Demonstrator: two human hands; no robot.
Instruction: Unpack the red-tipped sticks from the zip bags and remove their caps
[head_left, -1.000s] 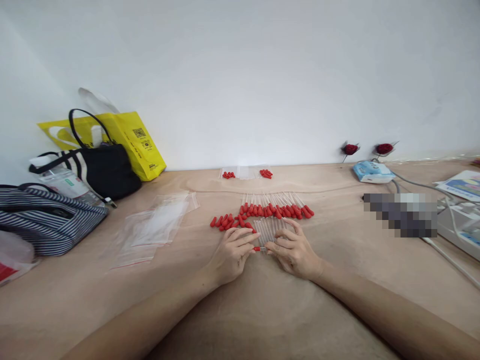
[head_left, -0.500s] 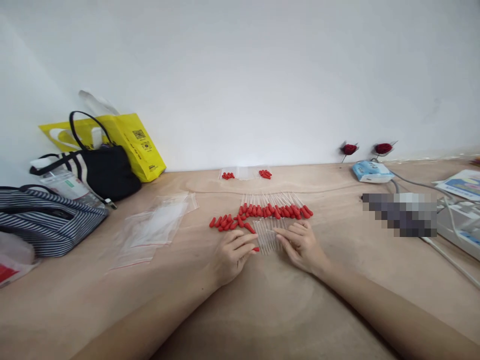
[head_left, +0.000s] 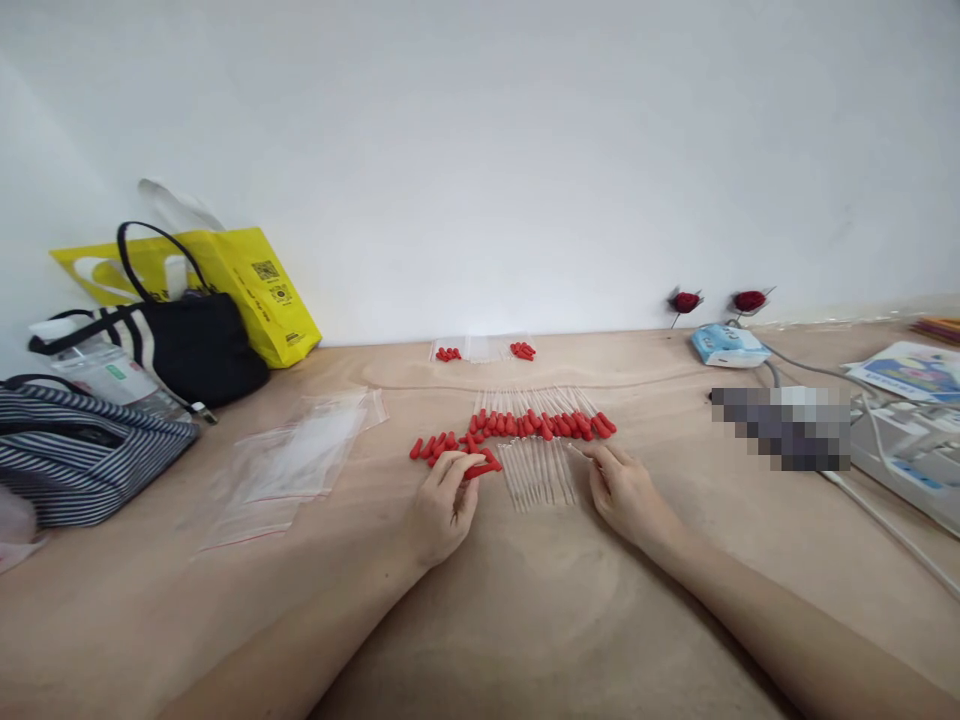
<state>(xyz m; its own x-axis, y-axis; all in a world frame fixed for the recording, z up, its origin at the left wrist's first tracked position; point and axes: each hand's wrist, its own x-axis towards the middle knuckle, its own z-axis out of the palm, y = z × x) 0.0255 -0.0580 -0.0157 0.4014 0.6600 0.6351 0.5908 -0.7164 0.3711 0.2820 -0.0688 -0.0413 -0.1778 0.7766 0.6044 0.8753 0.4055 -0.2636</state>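
My left hand (head_left: 444,510) is closed with a red rubber bulb (head_left: 481,469) at its fingertips, beside a small pile of loose red bulbs (head_left: 442,445). My right hand (head_left: 628,495) is pinched at the right end of a row of clear thin glass dropper tubes (head_left: 536,475). A short stretch of one glass tube shows at its fingertips; the rest is hidden. Beyond both hands lies a row of droppers (head_left: 540,425) with red bulbs toward me and clear stems pointing to the wall.
Clear zip bags (head_left: 300,460) lie left of the hands. Farther back, a clear bag (head_left: 484,347) has red bulbs at both ends. A striped pouch (head_left: 97,450), black bag (head_left: 206,345) and yellow bag (head_left: 274,300) stand left. A blue tissue pack (head_left: 729,345) and power strip (head_left: 907,450) sit right.
My hands have moved apart: the right has shifted right to the end of the tube row, and the left slightly left, to the bulb pile. The view has turned slightly right.
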